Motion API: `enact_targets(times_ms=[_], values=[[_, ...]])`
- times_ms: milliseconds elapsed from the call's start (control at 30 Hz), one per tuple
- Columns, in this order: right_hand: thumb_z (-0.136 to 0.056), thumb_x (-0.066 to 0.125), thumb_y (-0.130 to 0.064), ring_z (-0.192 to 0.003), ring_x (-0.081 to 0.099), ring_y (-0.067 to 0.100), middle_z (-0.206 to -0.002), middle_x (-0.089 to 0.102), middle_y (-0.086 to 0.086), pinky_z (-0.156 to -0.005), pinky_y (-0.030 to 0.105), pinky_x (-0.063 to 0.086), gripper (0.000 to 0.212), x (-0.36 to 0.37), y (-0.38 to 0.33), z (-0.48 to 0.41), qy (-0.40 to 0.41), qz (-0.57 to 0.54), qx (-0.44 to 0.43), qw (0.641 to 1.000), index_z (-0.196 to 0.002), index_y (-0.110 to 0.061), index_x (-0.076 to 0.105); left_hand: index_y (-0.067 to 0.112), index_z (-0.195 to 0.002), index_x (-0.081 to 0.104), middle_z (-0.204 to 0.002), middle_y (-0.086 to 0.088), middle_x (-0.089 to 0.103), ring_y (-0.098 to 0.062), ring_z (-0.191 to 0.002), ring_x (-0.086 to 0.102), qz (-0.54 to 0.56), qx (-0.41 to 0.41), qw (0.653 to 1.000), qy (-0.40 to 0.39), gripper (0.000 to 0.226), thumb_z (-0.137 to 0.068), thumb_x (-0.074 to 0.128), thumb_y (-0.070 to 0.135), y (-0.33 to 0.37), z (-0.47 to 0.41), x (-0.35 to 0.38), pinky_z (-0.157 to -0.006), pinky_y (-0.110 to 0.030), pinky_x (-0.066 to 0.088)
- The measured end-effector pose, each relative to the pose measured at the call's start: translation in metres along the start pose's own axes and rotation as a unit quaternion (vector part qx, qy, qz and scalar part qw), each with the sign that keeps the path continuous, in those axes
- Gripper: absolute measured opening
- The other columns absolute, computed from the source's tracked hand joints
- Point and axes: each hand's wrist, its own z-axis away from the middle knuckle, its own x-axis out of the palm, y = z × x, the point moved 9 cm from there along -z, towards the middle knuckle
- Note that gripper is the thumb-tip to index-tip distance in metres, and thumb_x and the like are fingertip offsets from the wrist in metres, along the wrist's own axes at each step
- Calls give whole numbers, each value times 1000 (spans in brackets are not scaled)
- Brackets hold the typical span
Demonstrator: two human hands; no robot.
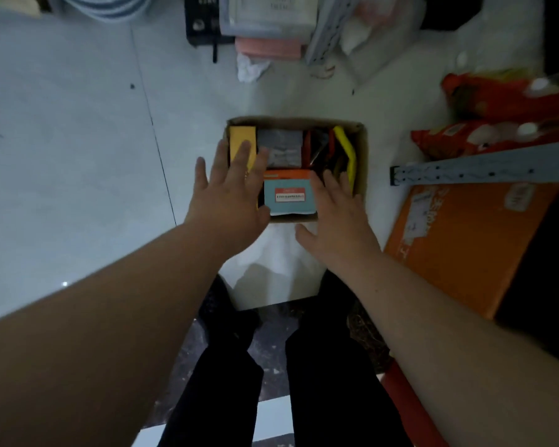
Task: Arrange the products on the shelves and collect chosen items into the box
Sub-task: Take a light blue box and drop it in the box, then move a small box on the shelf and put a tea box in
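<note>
Pale floor [78, 156] bears a brown cardboard box [362, 156] crammed with colourful packets [289, 195], my left hand [229, 191] and right hand [339, 221] splayed empty over it.

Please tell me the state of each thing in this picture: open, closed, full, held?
Brown cardboard box: open, full of packets.
Blue packet with orange top edge: flat on top, label up.
Left hand: open, spread over the box's left side.
Right hand: open, spread over the box's right side.
Flat orange carton: closed, right of the box.
</note>
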Motion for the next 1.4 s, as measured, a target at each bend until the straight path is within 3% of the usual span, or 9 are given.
enact_targets(times_ms=[133,367,500,567,733,933,1067,1200,1400], values=[[-97,55,-44,-158,-10,29,-172,-3,7,-126,51,1,89,-64,-29,64,21,13,-2,1000,-164,-24,-1,20,-161,-14,-170,-12,-12,-39,-155,-17,-54,68,996,10,87,-101,36,57,32,37,-75,-123,-61,-5],[-97,58,-29,-158,-9,29,-172,1,10,-126,49,0,84,-185,-79,217,115,-43,21,992,-164,-21,9,21,-163,-3,-171,-13,1,-41,-156,-8,-104,197,972,77,87,-98,45,55,81,144,-244,-123,-61,-4],[-93,62,-25,-157,10,37,-168,19,18,-125,57,15,81,-250,-99,309,226,-55,41,972,-162,-14,22,20,-163,3,-171,-13,5,-40,-156,-1,-146,265,943,142,86,-96,45,53,116,215,-334,-124,-59,-1],[-92,61,-25,-154,19,41,-164,29,20,-122,60,23,76,-277,-107,354,283,-62,48,956,-160,-13,29,23,-163,-5,-171,-10,-1,-38,-156,-7,-165,277,936,145,86,-98,40,56,137,246,-368,-124,-57,-6],[-93,56,-28,-140,44,41,-150,47,22,-111,56,39,62,-325,-110,469,421,-35,63,904,-151,-9,45,23,-163,-1,-171,-11,0,-38,-156,-6,-171,343,905,184,84,-97,39,56,212,334,-433,-124,-59,-5],[-95,54,-34,-140,44,40,-147,50,22,-111,56,41,59,-360,-95,626,535,5,108,838,-147,-7,50,16,-162,20,-167,-17,22,-43,-154,14,-165,447,824,306,81,-96,46,55,313,462,-476,-122,-64,15],[-95,58,-32,-145,38,41,-152,45,23,-116,56,36,64,-354,-84,758,590,46,149,792,-151,-5,45,15,-161,24,-166,-19,24,-45,-153,17,-138,516,768,353,81,-95,49,54,381,574,-471,-122,-63,17],[-91,64,-27,-149,31,43,-155,41,24,-115,63,34,71,-326,-65,903,608,98,214,758,-154,-6,39,16,-162,23,-166,-19,22,-44,-154,15,-129,574,724,361,79,-96,43,54,451,691,-451,-123,-62,16],[-90,64,-25,-149,31,44,-156,40,25,-115,65,33,72,-292,-55,1106,619,186,306,699,-155,-7,40,17,-161,26,-164,-19,26,-44,-152,20,-135,663,618,401,78,-96,45,56,543,859,-436,-122,-60,19]])
